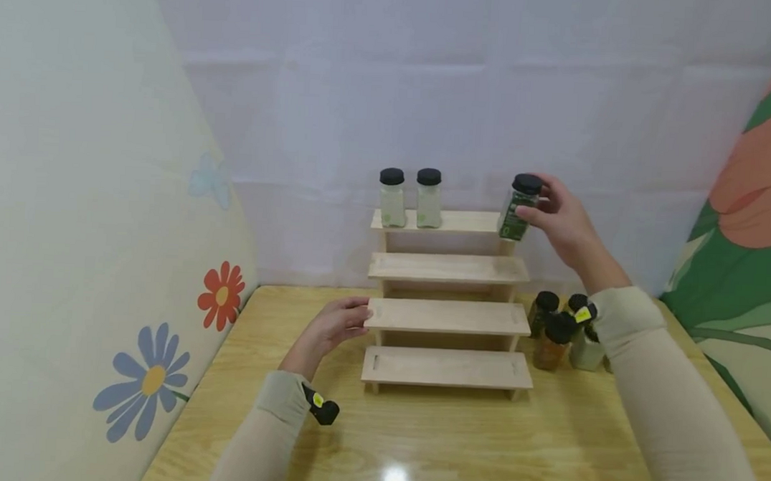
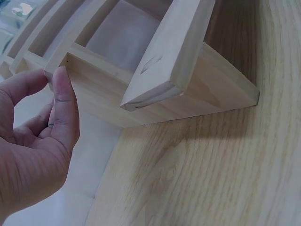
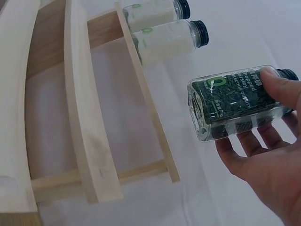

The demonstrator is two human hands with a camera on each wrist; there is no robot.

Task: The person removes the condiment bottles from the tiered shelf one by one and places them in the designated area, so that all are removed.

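A four-tier wooden spice rack stands on the table. My left hand is at its left side, thumb and forefinger pinching the end of a lower tier; the left wrist view shows this hand at the board's corner. My right hand grips a glass jar of chopped parsley with a black lid. This parsley jar is held slightly tilted by the right end of the top tier, and in the right wrist view it is apart from the wood. Two pale-filled jars stand on the top tier's left part.
Several black-lidded spice jars cluster on the table right of the rack, partly behind the right forearm. A white cloth hangs behind; flower-printed panels flank both sides.
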